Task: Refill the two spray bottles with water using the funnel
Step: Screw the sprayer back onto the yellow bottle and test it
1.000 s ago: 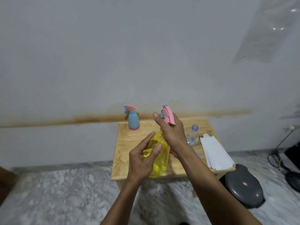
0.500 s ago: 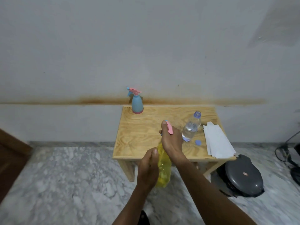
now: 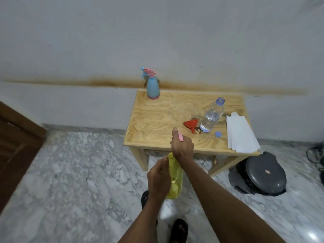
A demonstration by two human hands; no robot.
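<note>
Item: yellow spray bottle, lower centre of the frame, now held off the worktop and lower than a second ago, out over the marble floor.

Left hand: clenched round the bottle body.

Right hand: grasping the pink spray head at the neck; judged to be unscrewing it, so the bottle is not yet open for filling.

Newly in view with the downward shift: red funnel, lying on its side, centre-right, just beside the open water bottle; blue cap loose near it.

Blue spray bottle: upright at the worktop's upper left corner, head on, untouched.

White paper sheets: right edge of the worktop.

Status: early; neither bottle refilled.
</note>
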